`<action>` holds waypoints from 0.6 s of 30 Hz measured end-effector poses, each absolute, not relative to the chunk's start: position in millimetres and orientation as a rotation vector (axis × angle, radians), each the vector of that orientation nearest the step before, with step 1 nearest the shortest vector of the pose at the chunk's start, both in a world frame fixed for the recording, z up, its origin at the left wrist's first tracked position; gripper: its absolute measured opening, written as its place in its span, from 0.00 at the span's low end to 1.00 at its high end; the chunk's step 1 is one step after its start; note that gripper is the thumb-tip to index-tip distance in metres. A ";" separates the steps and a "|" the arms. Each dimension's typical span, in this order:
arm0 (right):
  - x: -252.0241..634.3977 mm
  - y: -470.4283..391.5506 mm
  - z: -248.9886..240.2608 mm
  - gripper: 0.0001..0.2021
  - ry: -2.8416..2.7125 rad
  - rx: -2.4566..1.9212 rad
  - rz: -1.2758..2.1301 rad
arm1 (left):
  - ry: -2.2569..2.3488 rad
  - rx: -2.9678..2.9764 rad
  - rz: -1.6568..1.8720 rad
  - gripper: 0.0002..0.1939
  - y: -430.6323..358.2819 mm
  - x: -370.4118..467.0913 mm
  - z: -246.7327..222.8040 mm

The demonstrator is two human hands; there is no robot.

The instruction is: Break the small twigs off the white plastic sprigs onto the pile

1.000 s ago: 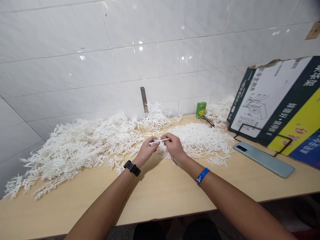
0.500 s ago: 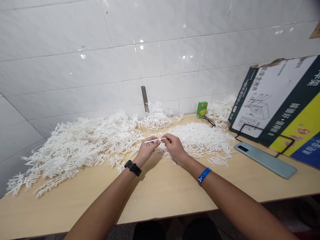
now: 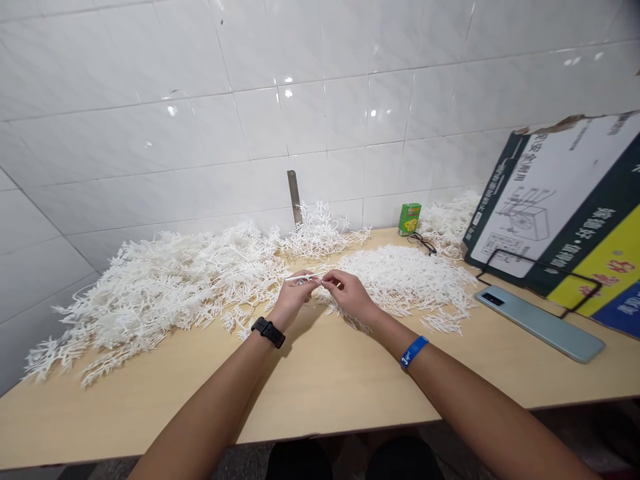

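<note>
My left hand (image 3: 294, 297), with a black watch on its wrist, pinches a thin white plastic piece (image 3: 300, 277) above the table. Its fingertips nearly meet those of my right hand (image 3: 347, 291), whose thumb and forefinger are closed on something small that I cannot make out. A blue band circles my right wrist. To the left spreads a large tangled pile of white branched pieces (image 3: 175, 280). Under and beyond my right hand lies a flatter heap of small white pieces (image 3: 410, 273).
A metal ruler (image 3: 295, 197) leans on the tiled wall. Further right are a small green box (image 3: 409, 219), a black cord (image 3: 423, 243), more white pieces (image 3: 447, 223), a phone (image 3: 540, 323), a black wire frame (image 3: 550, 267) and a large printed carton (image 3: 575, 213). The wooden table's (image 3: 320, 387) front edge is near me.
The view has shifted slightly, so the surroundings sit a little further right. My right fingers have shifted a little, and the white bit that stuck out at them no longer shows.
</note>
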State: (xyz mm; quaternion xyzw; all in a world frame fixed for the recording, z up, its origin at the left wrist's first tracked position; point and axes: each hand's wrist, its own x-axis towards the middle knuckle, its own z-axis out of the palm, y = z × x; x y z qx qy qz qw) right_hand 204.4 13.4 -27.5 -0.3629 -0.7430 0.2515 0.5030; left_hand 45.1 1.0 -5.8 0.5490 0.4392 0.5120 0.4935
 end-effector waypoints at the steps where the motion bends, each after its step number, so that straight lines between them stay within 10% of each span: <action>1: 204.2 13.2 -27.7 0.08 -1.803 -0.880 0.599 | 1.059 1.319 1.245 0.15 0.9 45.4 -5.6; 18: 201.7 11.1 -32.3 0.09 -1.844 -0.905 0.557 | 1.072 1.247 1.276 0.14 2.2 48.2 -6.5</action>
